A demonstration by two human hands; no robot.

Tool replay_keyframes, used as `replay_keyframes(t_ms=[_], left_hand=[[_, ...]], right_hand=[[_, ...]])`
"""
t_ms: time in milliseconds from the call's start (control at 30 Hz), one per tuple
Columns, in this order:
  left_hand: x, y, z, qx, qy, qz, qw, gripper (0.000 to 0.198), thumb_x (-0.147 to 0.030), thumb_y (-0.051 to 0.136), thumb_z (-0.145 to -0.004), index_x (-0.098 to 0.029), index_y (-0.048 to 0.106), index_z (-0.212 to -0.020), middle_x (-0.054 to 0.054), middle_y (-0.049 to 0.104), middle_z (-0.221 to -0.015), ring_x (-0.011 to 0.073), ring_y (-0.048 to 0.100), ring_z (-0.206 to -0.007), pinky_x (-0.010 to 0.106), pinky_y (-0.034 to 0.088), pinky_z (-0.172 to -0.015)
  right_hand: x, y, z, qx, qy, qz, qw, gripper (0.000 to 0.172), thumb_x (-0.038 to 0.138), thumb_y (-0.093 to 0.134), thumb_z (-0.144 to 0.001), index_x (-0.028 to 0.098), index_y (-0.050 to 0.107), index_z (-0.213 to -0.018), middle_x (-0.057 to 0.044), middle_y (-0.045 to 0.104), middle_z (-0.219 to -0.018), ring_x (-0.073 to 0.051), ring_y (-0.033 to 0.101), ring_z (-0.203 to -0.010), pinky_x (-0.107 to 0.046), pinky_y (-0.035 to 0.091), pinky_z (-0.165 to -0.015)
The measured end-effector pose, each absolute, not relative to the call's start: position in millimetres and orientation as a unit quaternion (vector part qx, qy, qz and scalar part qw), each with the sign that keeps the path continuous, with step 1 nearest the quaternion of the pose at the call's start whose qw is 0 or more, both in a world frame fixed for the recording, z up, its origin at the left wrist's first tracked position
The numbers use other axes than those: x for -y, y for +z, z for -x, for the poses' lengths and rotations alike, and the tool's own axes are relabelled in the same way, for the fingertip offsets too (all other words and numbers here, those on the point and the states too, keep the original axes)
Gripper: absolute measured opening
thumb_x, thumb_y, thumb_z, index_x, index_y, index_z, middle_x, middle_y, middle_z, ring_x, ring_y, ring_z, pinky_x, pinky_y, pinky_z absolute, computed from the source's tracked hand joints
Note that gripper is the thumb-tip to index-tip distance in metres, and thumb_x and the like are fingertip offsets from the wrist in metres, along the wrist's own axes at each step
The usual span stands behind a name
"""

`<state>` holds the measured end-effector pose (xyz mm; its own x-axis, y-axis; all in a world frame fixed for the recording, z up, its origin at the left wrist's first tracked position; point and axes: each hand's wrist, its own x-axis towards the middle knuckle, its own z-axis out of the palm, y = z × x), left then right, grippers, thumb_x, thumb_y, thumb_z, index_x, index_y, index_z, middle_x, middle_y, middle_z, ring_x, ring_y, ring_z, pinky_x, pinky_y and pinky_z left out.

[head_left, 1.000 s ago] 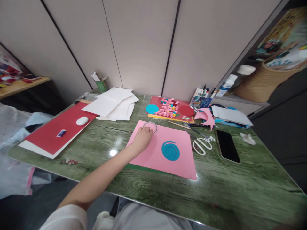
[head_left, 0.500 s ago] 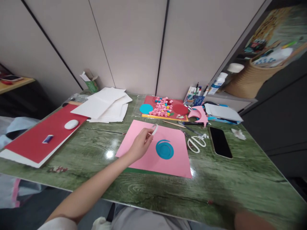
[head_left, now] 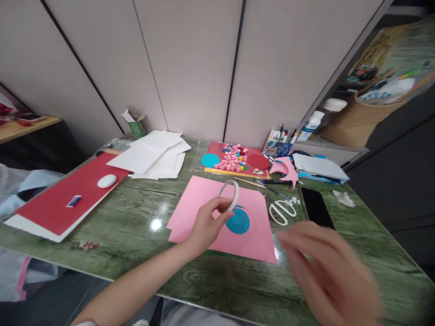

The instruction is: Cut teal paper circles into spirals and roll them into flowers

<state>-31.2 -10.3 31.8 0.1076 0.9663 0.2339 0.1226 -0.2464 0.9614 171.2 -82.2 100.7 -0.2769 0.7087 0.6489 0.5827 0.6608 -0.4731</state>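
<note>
Above the middle of the bench [head_left: 142, 213], over a pink sheet [head_left: 200, 199], the left hand [head_left: 207, 224] holds a white ring [head_left: 229, 194] clear of the paper.

**Position of the ring.** The ring is lifted and stands nearly on edge, tilted, with its opening facing roughly toward the camera and to the right. It hangs just above the upper left edge of a blue disc [head_left: 239, 222] that lies flat on the pink sheet. It touches neither the disc nor the sheet.

**Relation to the hands.** The ring lies forward and to the left of the right hand [head_left: 326, 271], and the two are well apart. The left hand is the nearer one, since it already has the ring.

**Left hand.** The thumb and fingertips are closed on the lower rim of the ring in a light pinch. The remaining fingers are curled. The forearm reaches in from the near left edge of the bench.

**Right hand.** This hand is in the near right foreground, raised over the bench and heavily blurred. Its fingers are spread wide and point toward the ring. It holds nothing and touches nothing.

**Surroundings.** White scissors [head_left: 282, 212] and a dark phone [head_left: 316, 207] lie to the right of the pink sheet. Behind the sheet is a heap of small coloured pieces [head_left: 234, 159]. A stack of white sheets [head_left: 152, 156] and a red board [head_left: 61, 199] lie to the left.
</note>
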Motion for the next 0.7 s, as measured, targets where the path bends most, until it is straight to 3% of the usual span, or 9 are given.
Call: replay_keyframes(t_ms=[133, 233, 533, 700], left_hand=[[16.5, 20.2, 29.8, -0.444, 0.483, -0.662, 0.362, 0.024, -0.028, 0.058, -0.076, -0.019, 0.062, -0.098, 0.004, 0.065, -0.089, 0.0132, 0.057, -0.079, 0.027, 0.047, -0.073], [17.7, 13.6, 29.8, -0.429, 0.461, -0.701, 0.334, 0.026, -0.027, 0.055, -0.078, -0.021, 0.061, -0.103, 0.005, 0.065, -0.093, 0.0137, 0.058, -0.081, 0.027, 0.048, -0.074], [16.8, 2.1, 28.8, -0.393, 0.444, -0.767, 0.247, 0.028, -0.026, 0.051, -0.081, -0.021, 0.058, -0.108, 0.005, 0.066, -0.089, 0.0139, 0.059, -0.081, 0.029, 0.048, -0.074], [16.7, -2.4, 27.8, -0.395, 0.437, -0.775, 0.229, 0.029, -0.026, 0.050, -0.082, -0.022, 0.057, -0.109, 0.005, 0.066, -0.089, 0.0141, 0.058, -0.082, 0.028, 0.048, -0.074]], right_hand=[[39.4, 62.6, -151.0, 0.785, 0.145, 0.467, 0.381, 0.044, 0.018, 0.046, -0.084, 0.029, 0.042, -0.126, -0.008, 0.050, -0.112, -0.021, 0.054, -0.094, -0.039, 0.046, -0.084], [31.2, 36.3, -145.7, 0.787, 0.200, 0.459, 0.360, 0.042, 0.019, 0.043, -0.086, 0.028, 0.040, -0.127, -0.009, 0.048, -0.118, -0.020, 0.053, -0.099, -0.039, 0.043, -0.088], [31.5, 30.2, -142.2, 0.698, 0.354, 0.452, 0.429, 0.013, 0.023, 0.048, -0.084, 0.023, 0.057, -0.094, -0.006, 0.056, -0.098, -0.018, 0.054, -0.091, -0.032, 0.046, -0.079], [28.7, 21.5, -143.4, 0.642, 0.387, 0.477, 0.459, 0.017, 0.025, 0.050, -0.083, 0.022, 0.055, -0.099, -0.005, 0.056, -0.093, -0.017, 0.055, -0.081, -0.031, 0.047, -0.074]])
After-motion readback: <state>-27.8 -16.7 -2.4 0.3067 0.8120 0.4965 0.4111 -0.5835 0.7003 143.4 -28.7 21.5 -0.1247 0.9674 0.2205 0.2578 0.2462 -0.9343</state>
